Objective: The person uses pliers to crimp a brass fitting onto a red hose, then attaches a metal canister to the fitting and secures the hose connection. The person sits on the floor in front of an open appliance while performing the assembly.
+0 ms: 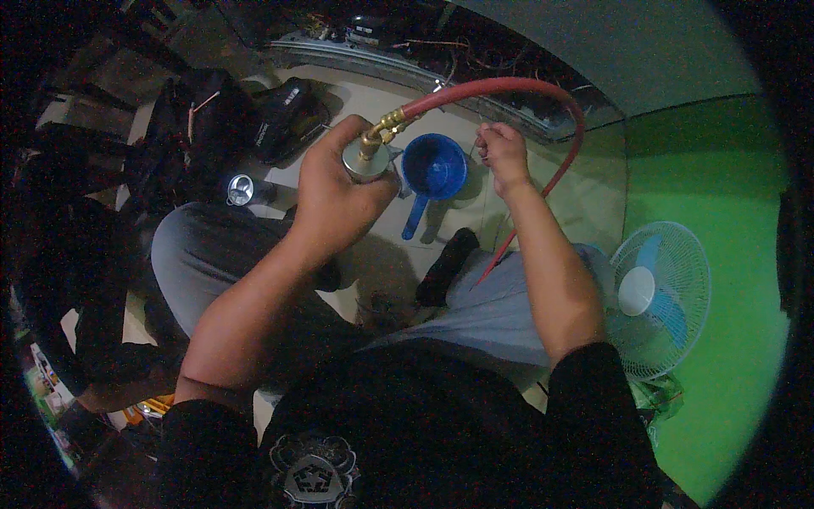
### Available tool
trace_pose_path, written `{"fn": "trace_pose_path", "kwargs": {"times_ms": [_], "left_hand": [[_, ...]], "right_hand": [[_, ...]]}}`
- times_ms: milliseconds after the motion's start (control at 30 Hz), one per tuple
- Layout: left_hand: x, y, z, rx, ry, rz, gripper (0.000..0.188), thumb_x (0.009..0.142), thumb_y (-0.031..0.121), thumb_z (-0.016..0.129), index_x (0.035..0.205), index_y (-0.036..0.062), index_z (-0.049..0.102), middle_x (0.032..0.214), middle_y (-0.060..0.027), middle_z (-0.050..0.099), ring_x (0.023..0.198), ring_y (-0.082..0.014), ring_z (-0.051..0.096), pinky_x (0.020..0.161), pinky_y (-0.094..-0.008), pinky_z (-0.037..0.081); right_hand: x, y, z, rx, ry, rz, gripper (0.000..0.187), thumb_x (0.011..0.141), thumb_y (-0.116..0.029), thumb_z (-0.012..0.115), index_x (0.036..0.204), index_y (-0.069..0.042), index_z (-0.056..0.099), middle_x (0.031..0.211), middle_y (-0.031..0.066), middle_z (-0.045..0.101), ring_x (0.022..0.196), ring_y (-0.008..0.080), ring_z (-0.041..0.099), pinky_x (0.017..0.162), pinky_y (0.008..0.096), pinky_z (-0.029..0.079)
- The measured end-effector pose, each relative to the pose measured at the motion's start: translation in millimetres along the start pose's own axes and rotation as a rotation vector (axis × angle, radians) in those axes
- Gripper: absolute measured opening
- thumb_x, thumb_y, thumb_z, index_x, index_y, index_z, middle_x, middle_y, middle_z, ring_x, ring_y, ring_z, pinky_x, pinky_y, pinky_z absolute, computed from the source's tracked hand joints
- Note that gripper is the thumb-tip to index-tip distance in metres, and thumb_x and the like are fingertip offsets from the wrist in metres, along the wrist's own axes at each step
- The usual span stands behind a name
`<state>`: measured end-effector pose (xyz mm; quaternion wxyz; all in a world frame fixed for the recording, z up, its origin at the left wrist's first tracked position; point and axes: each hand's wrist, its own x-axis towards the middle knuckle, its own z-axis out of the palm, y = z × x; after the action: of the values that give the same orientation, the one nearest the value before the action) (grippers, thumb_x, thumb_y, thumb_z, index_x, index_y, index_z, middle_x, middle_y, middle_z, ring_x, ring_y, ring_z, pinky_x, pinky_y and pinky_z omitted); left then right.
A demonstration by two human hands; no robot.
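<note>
My left hand [335,191] wraps round a silver metal canister [366,159]. A brass fitting [383,129] stands on its top. From that fitting a red hose [509,85] arches over to the right, passes behind my right forearm and runs down toward my leg. My right hand [502,154] is raised to the right, fingers curled and pinched together. Whether anything small is between them is hidden. On the floor between my hands sits a blue plastic dipper [435,165], its handle [415,217] pointing toward me.
A white fan [657,301] with blue blades stands right, beside a green wall [738,254]. Left lie a black bag [290,119] and an open can [241,190]. A metal-edged shelf [339,55] with cables crosses the far side. My bent legs frame the tiled floor.
</note>
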<state>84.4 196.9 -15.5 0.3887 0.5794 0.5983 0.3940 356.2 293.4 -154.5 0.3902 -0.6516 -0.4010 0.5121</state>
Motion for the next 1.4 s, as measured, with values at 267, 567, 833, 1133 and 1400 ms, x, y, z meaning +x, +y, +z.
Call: {"fn": "trace_pose_path", "kwargs": {"times_ms": [267, 567, 833, 1133, 1400], "left_hand": [[0, -2, 1, -0.015, -0.016, -0.044, 0.042, 0.075, -0.002, 0.077, 0.113, 0.0002, 0.061, 0.093, -0.0015, 0.063, 0.082, -0.0094, 0.06, 0.074, -0.0268, 0.052], [0, -3, 1, 0.004, -0.003, -0.003, 0.043, 0.075, -0.002, 0.077, 0.115, 0.0003, 0.061, 0.093, -0.0016, 0.064, 0.082, -0.0099, 0.062, 0.075, -0.0273, 0.053], [-1, -3, 1, -0.035, -0.017, -0.044, 0.044, 0.075, -0.002, 0.077, 0.115, 0.0005, 0.06, 0.094, -0.0024, 0.064, 0.082, -0.0101, 0.062, 0.074, -0.0268, 0.053], [0, -2, -1, -0.043, -0.024, -0.059, 0.044, 0.073, 0.0, 0.079, 0.113, 0.0016, 0.06, 0.091, -0.0006, 0.063, 0.084, -0.01, 0.061, 0.077, -0.027, 0.052], [-2, 0, -2, -0.003, 0.014, 0.007, 0.04, 0.071, 0.002, 0.077, 0.107, 0.0015, 0.06, 0.088, -0.0045, 0.063, 0.082, -0.0115, 0.06, 0.076, -0.0287, 0.051]], "right_hand": [[-2, -2, 2, -0.046, 0.009, 0.004, 0.019, 0.098, -0.024, 0.062, 0.09, -0.007, 0.065, 0.075, -0.0001, 0.06, 0.062, 0.0087, 0.05, 0.055, 0.0251, 0.037], [-3, -2, 3, -0.012, 0.004, -0.012, 0.019, 0.098, -0.024, 0.061, 0.091, -0.007, 0.065, 0.075, -0.0001, 0.06, 0.061, 0.0077, 0.047, 0.054, 0.0242, 0.035], [3, 7, 1, -0.057, 0.014, -0.023, 0.017, 0.098, -0.022, 0.062, 0.093, -0.006, 0.066, 0.077, -0.0003, 0.059, 0.059, 0.0068, 0.044, 0.053, 0.0248, 0.034], [3, 6, 0, -0.126, 0.015, -0.04, 0.019, 0.098, -0.02, 0.061, 0.099, -0.002, 0.068, 0.073, -0.0005, 0.058, 0.064, 0.0082, 0.049, 0.057, 0.0253, 0.037], [-3, -2, 3, -0.082, 0.019, -0.021, 0.019, 0.098, -0.019, 0.061, 0.105, -0.002, 0.067, 0.083, 0.0061, 0.069, 0.073, 0.013, 0.058, 0.069, 0.0285, 0.044]]}}
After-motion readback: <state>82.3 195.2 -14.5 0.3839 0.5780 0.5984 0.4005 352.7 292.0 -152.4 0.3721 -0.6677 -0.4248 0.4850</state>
